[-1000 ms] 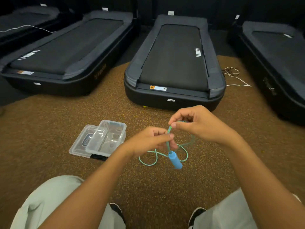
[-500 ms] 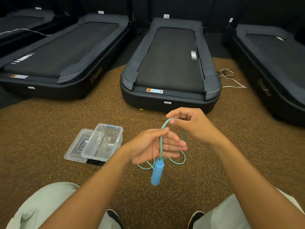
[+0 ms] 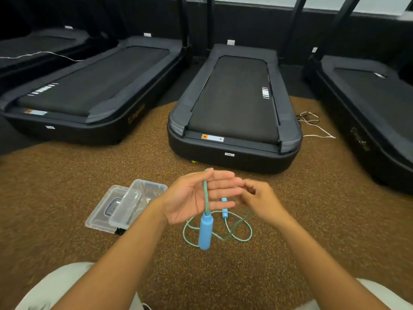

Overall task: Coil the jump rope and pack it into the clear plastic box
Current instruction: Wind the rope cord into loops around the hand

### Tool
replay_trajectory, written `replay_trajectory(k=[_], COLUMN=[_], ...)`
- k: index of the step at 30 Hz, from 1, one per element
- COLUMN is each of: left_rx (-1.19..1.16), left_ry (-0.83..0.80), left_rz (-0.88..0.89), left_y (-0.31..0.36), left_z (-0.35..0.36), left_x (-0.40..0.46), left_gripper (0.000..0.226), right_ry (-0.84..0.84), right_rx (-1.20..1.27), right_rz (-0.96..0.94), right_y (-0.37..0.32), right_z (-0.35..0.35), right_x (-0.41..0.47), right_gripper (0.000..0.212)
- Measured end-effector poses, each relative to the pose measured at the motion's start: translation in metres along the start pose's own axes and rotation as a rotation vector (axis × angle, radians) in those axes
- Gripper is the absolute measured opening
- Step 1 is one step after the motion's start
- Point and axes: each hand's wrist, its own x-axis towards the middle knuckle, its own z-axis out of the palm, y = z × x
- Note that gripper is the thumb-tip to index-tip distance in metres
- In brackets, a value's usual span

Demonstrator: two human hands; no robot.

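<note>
My left hand [image 3: 196,198] is raised with the palm facing me and the fingers stretched flat. The teal jump rope [image 3: 205,193] runs down across that palm from the top of the hand, and its blue handle [image 3: 205,231] dangles below the wrist. My right hand [image 3: 261,198], blurred, sits just past the left fingertips and pinches a strand that trails down to the floor. Loose rope loops [image 3: 237,237] and the second blue handle [image 3: 224,208] lie on the carpet beneath. The clear plastic box [image 3: 143,198] lies open on the floor to the left, resting partly on its lid [image 3: 100,217].
A black treadmill [image 3: 234,108] stands straight ahead, with another at the left [image 3: 89,92] and one at the right [image 3: 368,104]. White and dark cables [image 3: 312,121] lie between the middle and right treadmills. Brown speckled carpet [image 3: 55,186] surrounds the box. My knees are at the bottom edge.
My left hand has opened flat and turned palm-up toward me with the rope laid over it. My right hand dropped from above the left to beside its fingertips. The view tilted upward.
</note>
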Motion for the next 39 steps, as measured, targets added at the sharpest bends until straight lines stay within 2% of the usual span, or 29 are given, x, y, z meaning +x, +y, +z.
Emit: replay_trajectory(k=[2,9,20,32,39], left_rx=[0.011,0.05,0.037,-0.033,-0.028], left_ry=[0.006,0.027,0.048,0.038,0.03], left_rz=[0.003,-0.021,0.008,-0.004,-0.011], left_y=[0.001,0.001,0.006,0.007,0.006], left_z=[-0.004,-0.014,-0.021,-0.025,-0.024], left_x=[0.001,0.006,0.009,0.008,0.006], left_gripper=[0.048,0.052,0.053,0.059,0.065], right_ry=[-0.02,-0.268,-0.389,-0.349,-0.278], right_rx=[-0.045,-0.068,-0.259,-0.18,-0.188], right_rz=[0.036,0.12,-0.037,-0.221,-0.357], right_y=[0.005,0.015,-0.024,-0.064,-0.093], right_z=[0.009,0.041,0.038,0.02,-0.002], right_x=[-0.006,-0.026,-0.052,-0.066,-0.061], right_gripper=[0.024,0.02,0.027,0.027,0.009])
